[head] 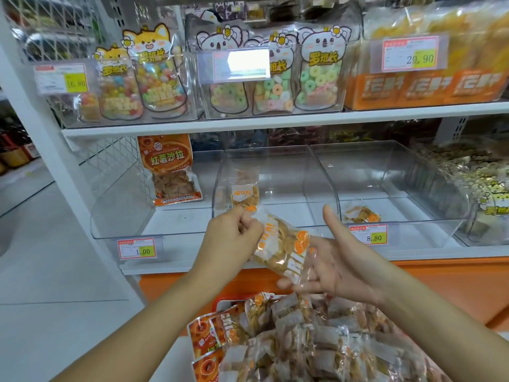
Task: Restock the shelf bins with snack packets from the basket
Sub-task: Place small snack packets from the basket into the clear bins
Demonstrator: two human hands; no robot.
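A clear snack packet (pixel 283 246) with orange print and brown crisps hangs between my hands, in front of the lower shelf. My left hand (pixel 234 230) pinches its top corner. My right hand (pixel 330 260) lies under its lower end, palm up with fingers spread. Below, the red-rimmed basket (pixel 220 300) is heaped with several similar packets (pixel 303 334). The middle clear bin (pixel 275 186) holds one matching packet (pixel 245 193). The right clear bin (pixel 391 188) has one small packet (pixel 360 213) lying flat.
An orange sweet-potato packet (pixel 172 169) stands in the left bin (pixel 121 213). Price tags (pixel 137 248) hang on the shelf edge. The upper shelf (pixel 275 122) carries bins of candy bags. A white upright post (pixel 55 150) stands at left, and open floor lies beyond it.
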